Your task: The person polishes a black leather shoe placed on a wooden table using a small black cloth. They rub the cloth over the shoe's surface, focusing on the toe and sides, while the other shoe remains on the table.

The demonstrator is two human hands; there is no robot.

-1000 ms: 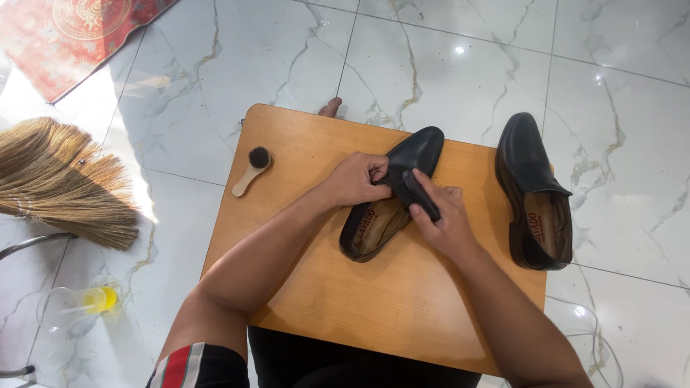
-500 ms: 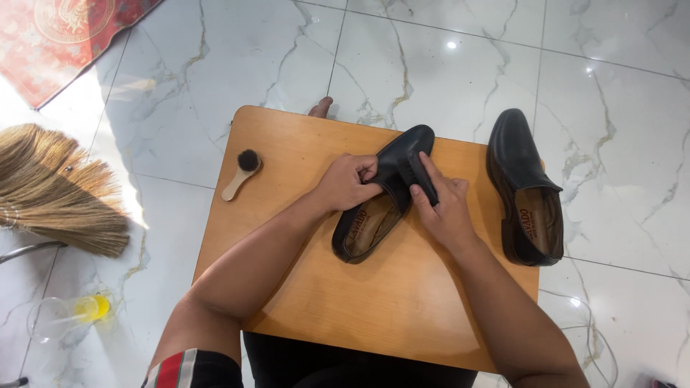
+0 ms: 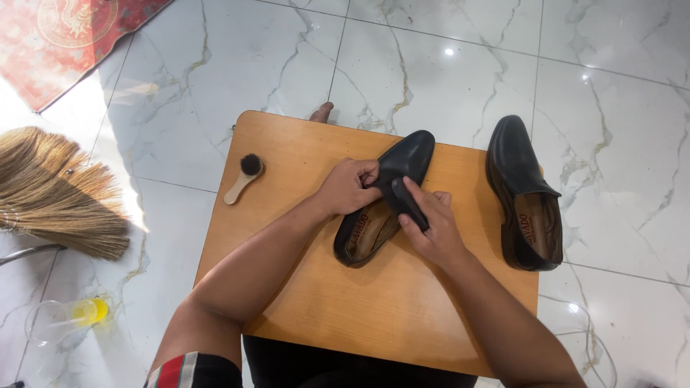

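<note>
A black slip-on shoe point(image 3: 408, 154) lies tilted in the middle of a small wooden table point(image 3: 302, 287). My left hand point(image 3: 347, 185) grips its tongue and left side. My right hand point(image 3: 429, 225) presses a small dark object against the shoe's upper; I cannot tell what the object is. The shoe's brown insole shows below my fingers. The second black shoe point(image 3: 523, 190) rests upright at the table's right edge, apart from both hands. A small wooden-handled brush point(image 3: 244, 177) with dark bristles lies near the table's left edge.
White marble tiles surround the table. A straw broom point(image 3: 57, 190) lies on the floor at left, a red patterned rug point(image 3: 65, 36) at top left. A clear bottle with a yellow cap point(image 3: 68, 316) lies at lower left. A toe point(image 3: 322, 112) shows beyond the table's far edge.
My right hand has shifted slightly along the shoe's upper. Both hands stay on the middle shoe, and the view has moved a little.
</note>
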